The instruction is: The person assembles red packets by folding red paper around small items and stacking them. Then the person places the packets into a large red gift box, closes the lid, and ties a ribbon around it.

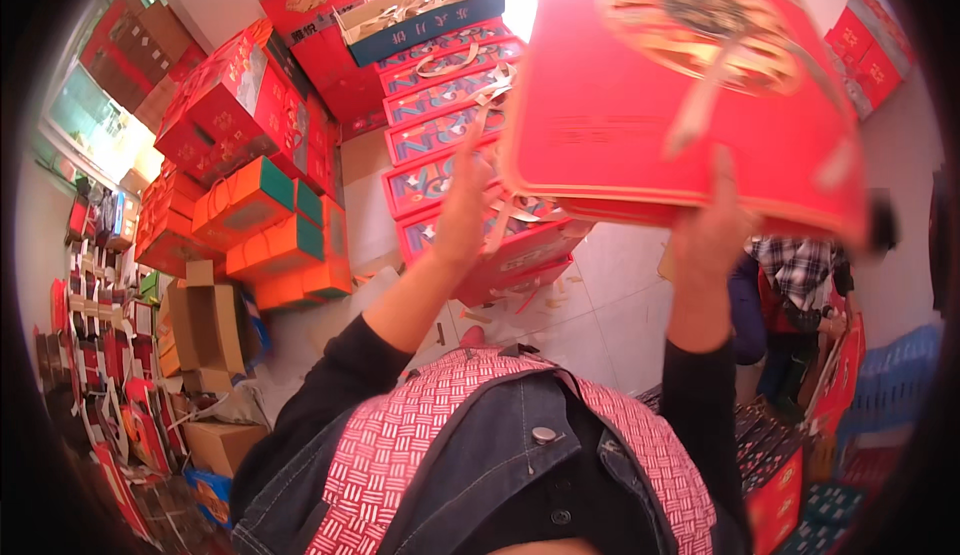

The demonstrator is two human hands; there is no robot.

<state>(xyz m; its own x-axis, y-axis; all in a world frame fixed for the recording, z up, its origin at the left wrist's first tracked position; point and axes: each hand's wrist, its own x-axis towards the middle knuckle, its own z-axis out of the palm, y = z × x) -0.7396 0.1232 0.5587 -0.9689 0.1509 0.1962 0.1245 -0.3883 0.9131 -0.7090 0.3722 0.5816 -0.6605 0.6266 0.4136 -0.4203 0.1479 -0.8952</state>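
A large, flat red gift box (pixel 610 75) with a gold oval emblem and a pale ribbon is raised at the upper right, blurred in places. My right hand (pixel 708 225) grips its lower edge, the index finger lying along the face. Beside the box's left edge, my left hand (pixel 464 205) is upright with its fingers stretched out. Behind that hand stands a stack of red patterned boxes (pixel 420 145) with ribbon handles. A dark blue open tray (pixel 430 27) holding pale ribbons rests on top of the stack's far end.
At the left, orange and green boxes (pixel 272 245) are piled below red cartons (pixel 225 120). An open brown carton (pixel 205 325) sits nearer. Scraps litter the tiled floor (pixel 590 330). At the right is another person in a checked shirt (pixel 800 265), near a blue plastic crate (pixel 890 380).
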